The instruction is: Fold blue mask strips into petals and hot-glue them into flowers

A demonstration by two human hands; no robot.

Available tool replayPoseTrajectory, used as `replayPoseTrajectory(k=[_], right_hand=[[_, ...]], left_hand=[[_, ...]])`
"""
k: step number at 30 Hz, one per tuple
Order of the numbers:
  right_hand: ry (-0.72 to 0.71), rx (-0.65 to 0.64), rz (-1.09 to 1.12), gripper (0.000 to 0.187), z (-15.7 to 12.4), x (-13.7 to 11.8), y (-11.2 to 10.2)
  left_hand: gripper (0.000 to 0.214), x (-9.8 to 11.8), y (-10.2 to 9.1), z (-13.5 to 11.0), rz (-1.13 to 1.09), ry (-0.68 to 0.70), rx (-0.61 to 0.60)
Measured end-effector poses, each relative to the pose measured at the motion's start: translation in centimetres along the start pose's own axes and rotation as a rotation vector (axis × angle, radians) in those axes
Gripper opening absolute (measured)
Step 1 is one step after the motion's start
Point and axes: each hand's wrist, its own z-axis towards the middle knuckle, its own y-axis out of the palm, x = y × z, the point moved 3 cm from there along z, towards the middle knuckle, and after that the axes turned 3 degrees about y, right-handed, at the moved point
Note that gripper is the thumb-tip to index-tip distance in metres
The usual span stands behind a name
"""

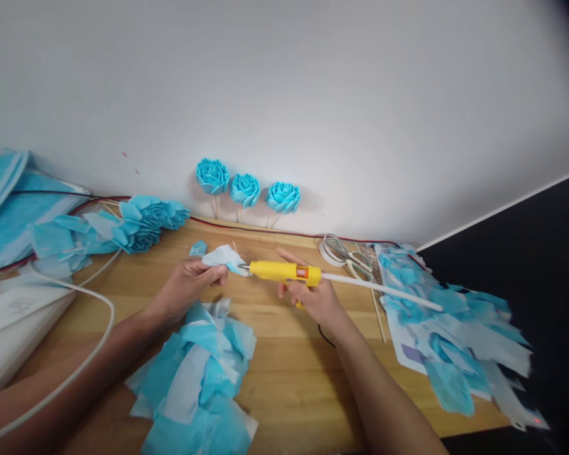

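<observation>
My left hand [200,282] pinches a fabric petal [224,255], white on the side that shows, with some blue at its lower edge. In my right hand [313,294] is a yellow hot glue gun [275,270], its metal nozzle pointing left and meeting the petal's right end. A long white glue stick [379,289] juts out of the gun's back to the right. Just behind the petal lies a small blue scrap [198,248]. Below my hands, a loose pile of blue and white fabric pieces [203,373] spreads over the wooden table [294,366].
Three blue fabric roses [245,189] on sticks lean against the wall. More blue flowers [146,224] lie at left, near a white box [21,328] and a white cable [109,322]. Scissors [358,260] and tape [330,251] are at right, beside heaped fabric pieces [474,328].
</observation>
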Motion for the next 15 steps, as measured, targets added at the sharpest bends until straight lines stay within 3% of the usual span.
replayPoseTrajectory(k=[7, 12, 15], right_hand=[[-0.119, 0.036, -0.164, 0.069, -0.5, -0.6, -0.6], [-0.118, -0.002, 0.017, 0.069, -0.4, 0.0, -0.5], [-0.088, 0.042, 0.081, 0.064, 0.0, 0.7, -0.8]], left_hand=[[0.037, -0.4, -0.2, 0.1, -0.014, -0.004, 0.010], [0.037, -0.8, -0.2, 0.3, -0.036, -0.003, 0.023], [0.037, -0.7, -0.2, 0.3, -0.021, 0.007, 0.021]])
